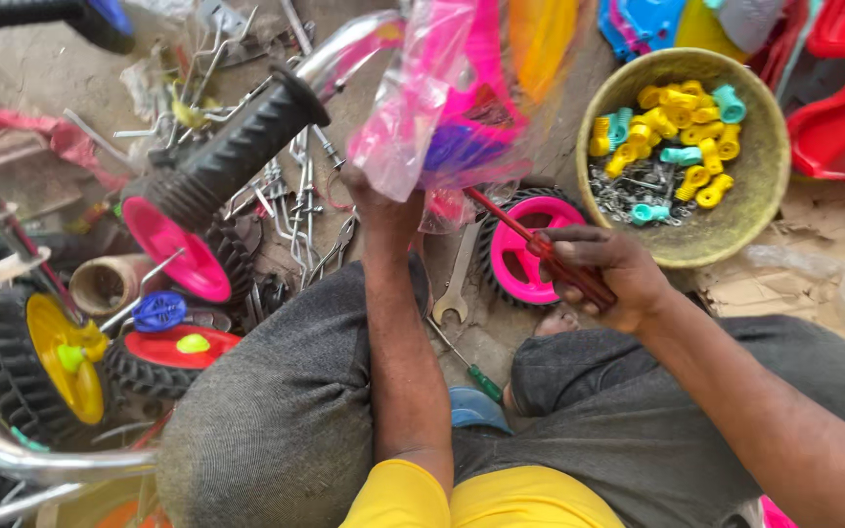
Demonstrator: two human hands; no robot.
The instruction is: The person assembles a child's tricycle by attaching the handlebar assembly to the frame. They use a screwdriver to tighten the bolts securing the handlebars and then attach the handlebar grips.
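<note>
My left hand [381, 203] reaches forward and grips a pink plastic part wrapped in a clear bag [447, 103], lifted above the ground. My right hand [606, 274] is closed around a red-handled screwdriver [540, 246], whose shaft points up-left toward the wrapped part. Just beyond my right hand a small black tyre with a pink hub [523, 246] lies on the ground. A black ribbed handlebar grip [237, 152] on a chrome bar juts in from the left, close to my left forearm.
A round yellowish bowl [760, 210] at the right holds yellow and teal plastic caps and metal bits. Several small wheels [176, 256] with pink, yellow and red hubs lie at left. A spanner [457, 284], a green-handled screwdriver [471, 370] and metal rods litter the ground.
</note>
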